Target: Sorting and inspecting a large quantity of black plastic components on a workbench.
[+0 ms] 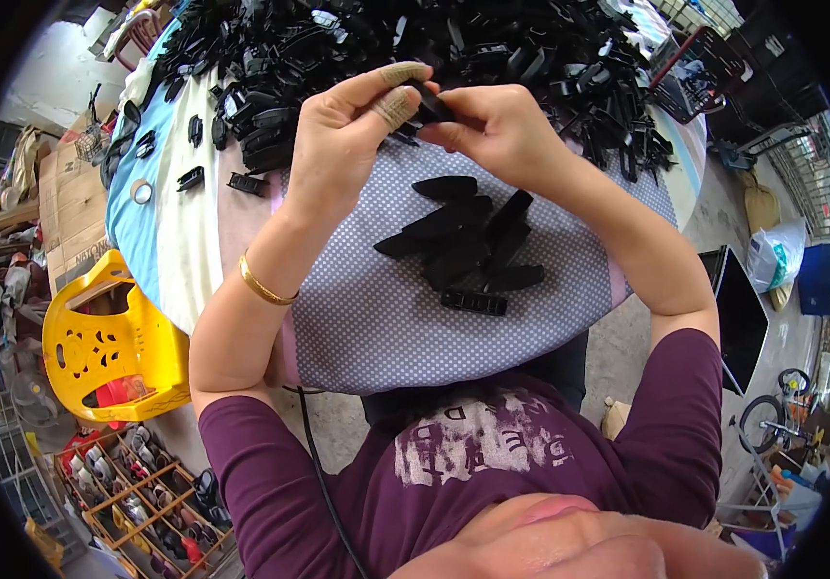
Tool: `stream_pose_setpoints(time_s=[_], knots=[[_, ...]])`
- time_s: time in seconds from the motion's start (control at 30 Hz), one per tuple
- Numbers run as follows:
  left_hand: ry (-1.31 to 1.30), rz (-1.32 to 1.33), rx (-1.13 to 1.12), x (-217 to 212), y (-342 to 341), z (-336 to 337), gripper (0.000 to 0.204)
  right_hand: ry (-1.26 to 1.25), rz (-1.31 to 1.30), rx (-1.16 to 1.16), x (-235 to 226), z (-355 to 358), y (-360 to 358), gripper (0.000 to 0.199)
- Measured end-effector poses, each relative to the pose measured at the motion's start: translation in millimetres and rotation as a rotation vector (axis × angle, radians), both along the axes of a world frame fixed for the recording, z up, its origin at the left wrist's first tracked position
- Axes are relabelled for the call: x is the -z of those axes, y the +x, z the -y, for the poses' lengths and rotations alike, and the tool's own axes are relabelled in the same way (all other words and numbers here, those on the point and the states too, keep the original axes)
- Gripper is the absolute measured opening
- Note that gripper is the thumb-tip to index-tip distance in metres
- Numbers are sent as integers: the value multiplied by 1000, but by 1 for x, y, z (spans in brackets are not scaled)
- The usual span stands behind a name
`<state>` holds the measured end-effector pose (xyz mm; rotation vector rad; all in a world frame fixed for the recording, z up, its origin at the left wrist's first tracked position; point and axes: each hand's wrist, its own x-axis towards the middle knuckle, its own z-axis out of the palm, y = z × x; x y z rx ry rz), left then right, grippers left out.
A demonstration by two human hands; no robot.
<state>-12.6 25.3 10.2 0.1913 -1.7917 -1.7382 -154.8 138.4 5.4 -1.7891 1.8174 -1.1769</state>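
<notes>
Above the far part of the round table (386, 338), both my hands meet on a small black plastic piece (431, 104), whose exact kind I cannot make out. My left hand (338, 140), with tan tape round its thumb and a finger, pinches the piece from the left. The fingertips of my right hand (502, 130) close on it from the right. Nearer me lies a small group of long, smooth, pointed black pieces (454, 227). At its near edge sits a slotted black piece (474, 303). Beyond my hands spreads a large heap of similar black pieces (492, 43).
Left on the striped cloth are a tape roll (141, 193) and several loose black pieces (247, 183). A yellow plastic chair (96, 343) stands at the left, near a wooden shoe rack (145, 502). A black cable (314, 444) hangs by me; a bicycle (767, 422) stands right.
</notes>
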Motion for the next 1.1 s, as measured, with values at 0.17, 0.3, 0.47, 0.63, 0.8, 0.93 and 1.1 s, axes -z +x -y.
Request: stream_pose_setpoints(time_s=[0.17,0.3,0.47,0.63,0.8,0.93,1.1], knots=[[-438,264,-111,-16,4,-9,40,23,-299,-75,-24,-24,-41,28],[-759,516,92,-16,14,-15,36,234,-758,368,-38,-71,-90,24],[-753,478,294,-26,8,-26,26,511,-855,688,-29,-125,-123,31],[-669,534,274,-23,9,-24,25,137,-563,485,8,-151,-148,38],[-964,151,211,-15,-16,-26,20,123,-377,540,28,-148,-154,37],[-1208,-10,242,4,-69,-48,21,41,-328,560,19,-137,-155,34],[-1476,32,292,12,-119,-73,28,-225,54,387,1,-100,-150,30]])
